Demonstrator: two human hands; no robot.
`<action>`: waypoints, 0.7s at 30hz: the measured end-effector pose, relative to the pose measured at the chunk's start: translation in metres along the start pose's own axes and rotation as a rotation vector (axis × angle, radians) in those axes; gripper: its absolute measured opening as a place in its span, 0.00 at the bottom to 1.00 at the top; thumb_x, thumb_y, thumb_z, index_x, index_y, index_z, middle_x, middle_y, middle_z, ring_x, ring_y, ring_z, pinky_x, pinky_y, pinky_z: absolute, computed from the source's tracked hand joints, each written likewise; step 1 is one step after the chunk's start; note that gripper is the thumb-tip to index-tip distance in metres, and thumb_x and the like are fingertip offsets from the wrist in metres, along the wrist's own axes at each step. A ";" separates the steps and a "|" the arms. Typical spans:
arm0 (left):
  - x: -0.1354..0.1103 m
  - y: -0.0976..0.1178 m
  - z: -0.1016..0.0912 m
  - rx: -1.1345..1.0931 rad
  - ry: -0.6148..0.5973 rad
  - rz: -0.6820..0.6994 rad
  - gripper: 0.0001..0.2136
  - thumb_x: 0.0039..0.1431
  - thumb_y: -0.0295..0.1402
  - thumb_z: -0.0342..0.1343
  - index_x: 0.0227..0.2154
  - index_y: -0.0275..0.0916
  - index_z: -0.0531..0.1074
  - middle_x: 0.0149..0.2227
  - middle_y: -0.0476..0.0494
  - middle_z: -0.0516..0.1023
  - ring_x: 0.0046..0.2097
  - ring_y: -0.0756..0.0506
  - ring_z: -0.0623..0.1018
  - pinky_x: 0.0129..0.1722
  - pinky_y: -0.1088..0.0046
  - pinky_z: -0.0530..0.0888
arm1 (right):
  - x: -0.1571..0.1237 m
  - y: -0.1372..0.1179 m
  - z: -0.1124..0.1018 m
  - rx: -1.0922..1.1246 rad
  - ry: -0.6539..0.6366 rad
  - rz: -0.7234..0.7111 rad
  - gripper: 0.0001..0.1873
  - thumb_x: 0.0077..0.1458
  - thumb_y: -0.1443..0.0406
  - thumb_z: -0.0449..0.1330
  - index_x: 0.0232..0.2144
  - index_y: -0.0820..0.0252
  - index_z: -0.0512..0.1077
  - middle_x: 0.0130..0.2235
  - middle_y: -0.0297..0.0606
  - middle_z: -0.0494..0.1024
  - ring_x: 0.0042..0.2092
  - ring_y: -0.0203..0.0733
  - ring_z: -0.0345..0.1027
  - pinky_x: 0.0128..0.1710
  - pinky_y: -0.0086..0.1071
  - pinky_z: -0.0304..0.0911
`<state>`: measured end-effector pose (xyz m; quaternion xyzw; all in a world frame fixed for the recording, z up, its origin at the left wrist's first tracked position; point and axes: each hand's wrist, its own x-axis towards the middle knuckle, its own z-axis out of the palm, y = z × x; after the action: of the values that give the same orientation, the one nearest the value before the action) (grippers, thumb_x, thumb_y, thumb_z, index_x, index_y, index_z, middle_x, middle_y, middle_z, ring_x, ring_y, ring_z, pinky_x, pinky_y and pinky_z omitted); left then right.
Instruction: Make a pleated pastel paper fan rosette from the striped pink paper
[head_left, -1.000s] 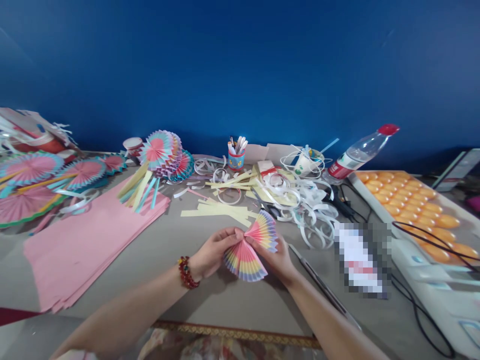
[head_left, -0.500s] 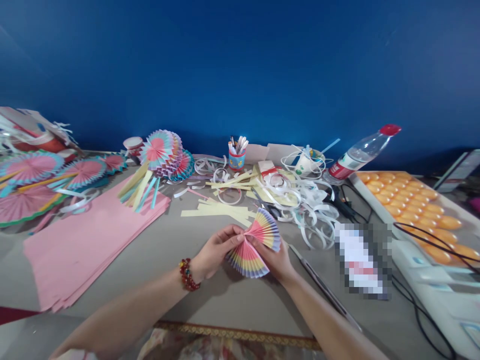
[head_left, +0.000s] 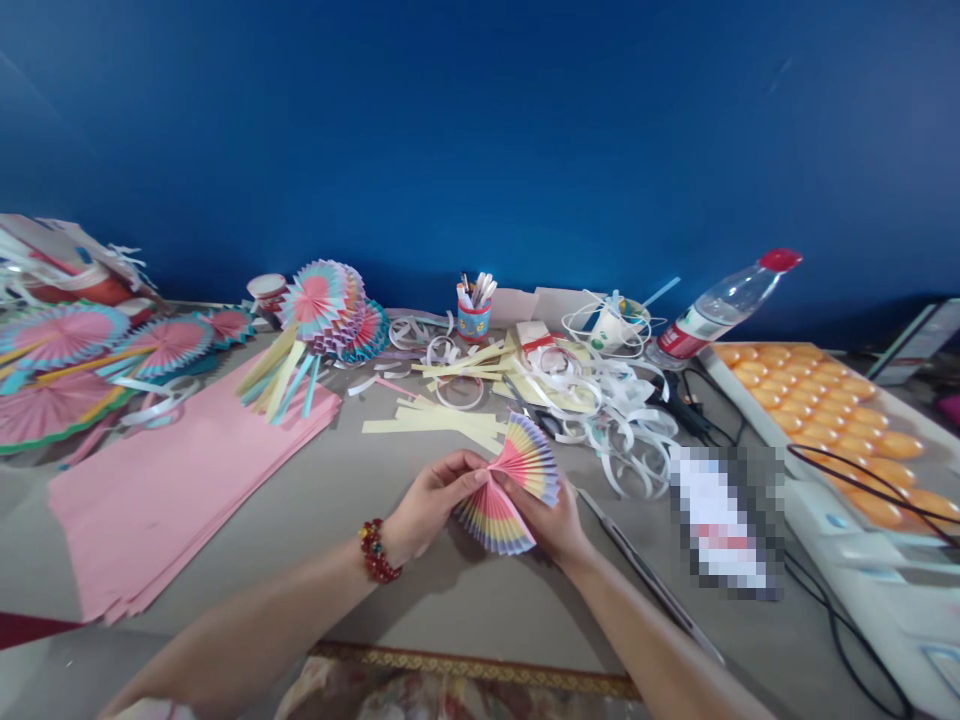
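A pleated paper fan [head_left: 517, 480] in pink, yellow, blue and purple bands is held just above the tabletop, pinched at its centre so two halves spread out. My left hand [head_left: 431, 500], with a red bead bracelet at the wrist, pinches the centre from the left. My right hand [head_left: 551, 520] grips the same centre from underneath on the right. Both hands are closed on the fan.
A stack of pink paper sheets [head_left: 165, 480] lies to the left, with finished paper rosettes [head_left: 330, 300] behind. Yellow strips [head_left: 442, 420], white curled strips [head_left: 622, 420], a pen cup [head_left: 472, 315], a plastic bottle [head_left: 712, 310], a metal ruler [head_left: 645, 575] and cables [head_left: 832, 600] lie around.
The fan has opened slightly wider and its lower half has shifted a little. Both hands stay in almost the same place.
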<state>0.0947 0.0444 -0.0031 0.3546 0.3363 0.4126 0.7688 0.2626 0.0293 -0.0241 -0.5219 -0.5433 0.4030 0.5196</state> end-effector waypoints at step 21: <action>0.000 -0.002 -0.002 0.149 0.055 0.036 0.14 0.51 0.43 0.66 0.30 0.35 0.79 0.29 0.46 0.78 0.30 0.50 0.72 0.32 0.77 0.67 | 0.004 -0.013 -0.002 -0.106 0.043 -0.117 0.09 0.48 0.58 0.68 0.31 0.56 0.79 0.35 0.42 0.82 0.41 0.53 0.75 0.43 0.42 0.72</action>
<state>0.0941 0.0440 -0.0058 0.4054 0.3807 0.4095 0.7232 0.2627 0.0311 -0.0104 -0.5246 -0.5822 0.3313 0.5253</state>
